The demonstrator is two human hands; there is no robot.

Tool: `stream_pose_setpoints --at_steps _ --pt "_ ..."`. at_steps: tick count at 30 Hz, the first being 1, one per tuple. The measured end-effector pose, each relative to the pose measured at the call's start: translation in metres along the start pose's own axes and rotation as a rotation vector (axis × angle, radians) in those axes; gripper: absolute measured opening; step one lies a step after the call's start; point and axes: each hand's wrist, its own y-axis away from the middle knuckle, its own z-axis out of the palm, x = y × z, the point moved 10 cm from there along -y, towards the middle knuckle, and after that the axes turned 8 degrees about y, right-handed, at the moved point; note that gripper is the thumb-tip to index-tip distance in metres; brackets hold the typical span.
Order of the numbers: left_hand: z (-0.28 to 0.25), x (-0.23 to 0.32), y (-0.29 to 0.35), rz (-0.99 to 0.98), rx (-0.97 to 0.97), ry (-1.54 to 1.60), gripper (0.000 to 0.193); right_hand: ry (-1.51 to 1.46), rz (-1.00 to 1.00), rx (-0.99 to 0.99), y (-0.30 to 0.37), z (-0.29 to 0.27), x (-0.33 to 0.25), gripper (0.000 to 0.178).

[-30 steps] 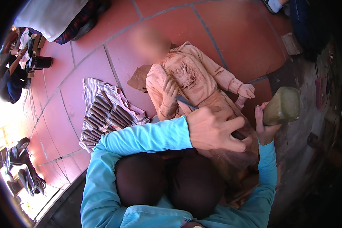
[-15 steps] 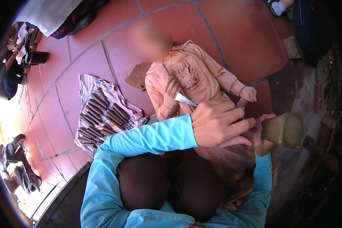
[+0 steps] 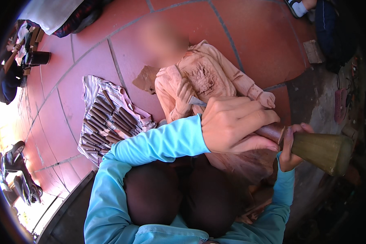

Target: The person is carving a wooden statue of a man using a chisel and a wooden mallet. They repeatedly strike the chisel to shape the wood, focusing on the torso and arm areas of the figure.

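A carved wooden figure [image 3: 207,77] in a long robe lies on its back before me, its head blurred and a raised relief on its chest. My left hand [image 3: 236,124] is closed around a carving chisel [image 3: 271,132]. The chisel's pale blade points left, beside the figure's bent hand; whether its edge touches the wood I cannot tell. Just past the butt of the chisel, my right hand [image 3: 293,147] is wrapped around a mallet [image 3: 325,153] with a greenish-brown, flaring head that points right. Its grip is mostly hidden by my fingers.
Several wood-handled carving tools [image 3: 110,122] lie on a striped cloth [image 3: 90,87] to the left. A wood block [image 3: 313,51] sits at the far right, near another person's leg [image 3: 331,28]. More people are at the upper left; a motorbike [image 3: 18,175] stands at the left.
The mallet head has swung right and slightly down, away from the chisel's butt, and my right hand has shifted right. My left hand has moved slightly, still holding the chisel.
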Motion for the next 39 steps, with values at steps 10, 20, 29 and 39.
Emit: stream_pose_setpoints --at_steps 10,20,29,39 --pt "-0.01 -0.001 0.005 0.061 0.103 0.04 0.052 0.244 -0.088 -0.052 0.002 0.0 0.0 0.011" --pt "-0.017 -0.003 0.002 0.067 0.193 0.03 0.046 0.105 0.014 0.047 -0.007 -0.019 0.0 0.025" --pt "0.007 0.02 0.006 0.164 0.077 -0.118 0.046 0.308 0.017 -0.081 0.002 -0.008 -0.01 0.006" --pt "-0.001 0.01 0.008 0.125 0.105 -0.115 0.05 0.058 0.09 -0.05 -0.001 -0.007 -0.011 0.005"
